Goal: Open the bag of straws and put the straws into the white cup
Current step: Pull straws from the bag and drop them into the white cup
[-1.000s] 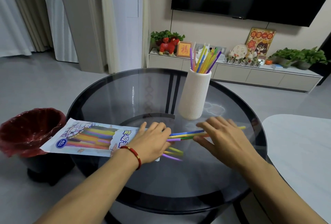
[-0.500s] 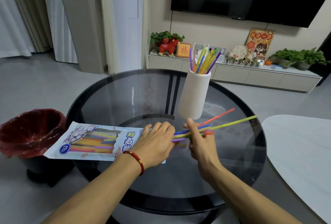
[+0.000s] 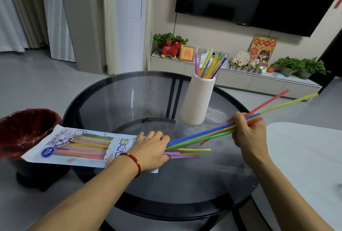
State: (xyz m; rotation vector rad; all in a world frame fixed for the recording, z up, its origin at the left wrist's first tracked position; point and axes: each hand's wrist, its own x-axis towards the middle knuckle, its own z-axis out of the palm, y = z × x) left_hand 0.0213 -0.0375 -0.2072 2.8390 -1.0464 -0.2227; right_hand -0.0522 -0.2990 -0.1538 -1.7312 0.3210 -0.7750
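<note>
A printed straw bag (image 3: pixel 77 147) lies flat on the round glass table (image 3: pixel 111 105), its open end under my left hand (image 3: pixel 150 149), which presses down on it. My right hand (image 3: pixel 248 131) grips a bundle of coloured straws (image 3: pixel 207 135), lifted and angled up to the right, their near ends still at the bag's mouth. Loose yellow and purple straws (image 3: pixel 187 154) lie on the glass by my left fingers. The ribbed white cup (image 3: pixel 198 101) stands upright behind, with several straws (image 3: pixel 210 66) sticking out.
A dark red-lined bin (image 3: pixel 26 131) stands on the floor left of the table. A white table (image 3: pixel 305 156) sits close on the right. A low TV cabinet with plants and ornaments (image 3: pixel 240 75) runs along the far wall.
My right hand closed on a bundle of straws lying flat on the glass and has drawn them up and to the right. My left hand stays on the bag's open end.
</note>
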